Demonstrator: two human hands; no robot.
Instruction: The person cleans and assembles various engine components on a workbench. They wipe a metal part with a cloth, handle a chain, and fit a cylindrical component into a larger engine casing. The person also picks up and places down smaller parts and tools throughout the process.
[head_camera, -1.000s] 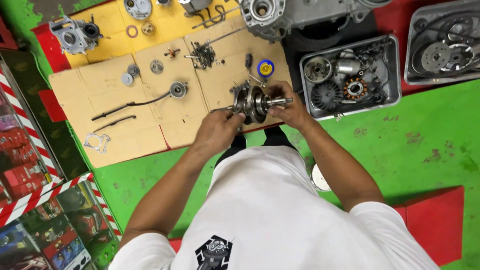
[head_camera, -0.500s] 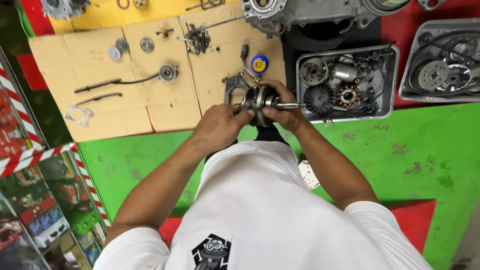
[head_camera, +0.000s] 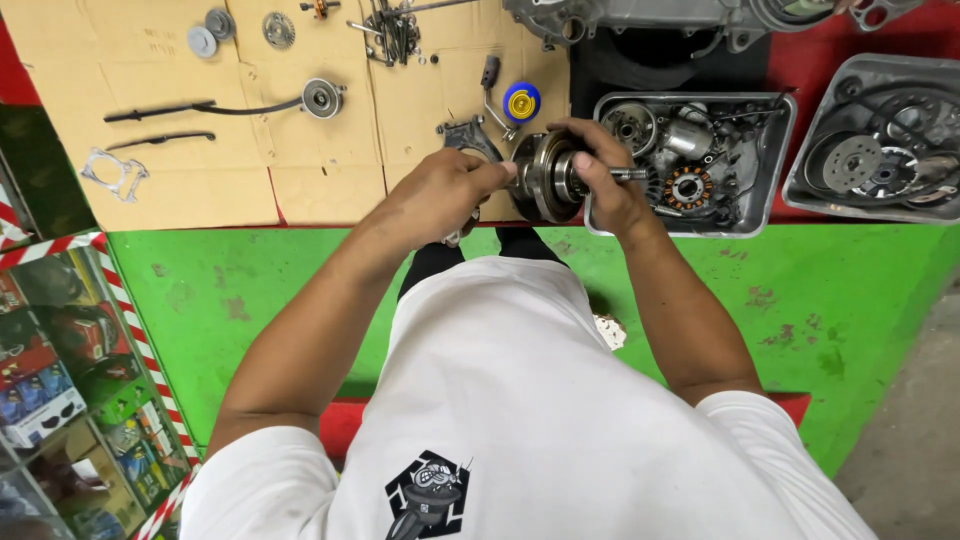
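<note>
I hold a metal crankshaft (head_camera: 548, 176) with round webs and a thin shaft end above the edge of the cardboard sheet (head_camera: 330, 140). My left hand (head_camera: 440, 195) grips its left end. My right hand (head_camera: 600, 180) wraps its right side, fingers on the shaft stub that points right. A connecting rod (head_camera: 468, 135) sticks out behind the webs toward the cardboard.
On the cardboard lie a chain guide with a roller (head_camera: 322, 97), a gasket (head_camera: 112, 172), washers (head_camera: 210, 32), bolts (head_camera: 395, 30) and a blue-yellow cap (head_camera: 521, 101). Two metal trays (head_camera: 775, 205) (head_camera: 800, 190) hold engine parts. An engine case (head_camera: 640, 15) sits behind. A glass cabinet (head_camera: 60, 380) stands left.
The camera has tilted, so the scene sits lower and closer. Both hands keep hold of the crankshaft and have turned it slightly; the shaft stub now points right over the tray.
</note>
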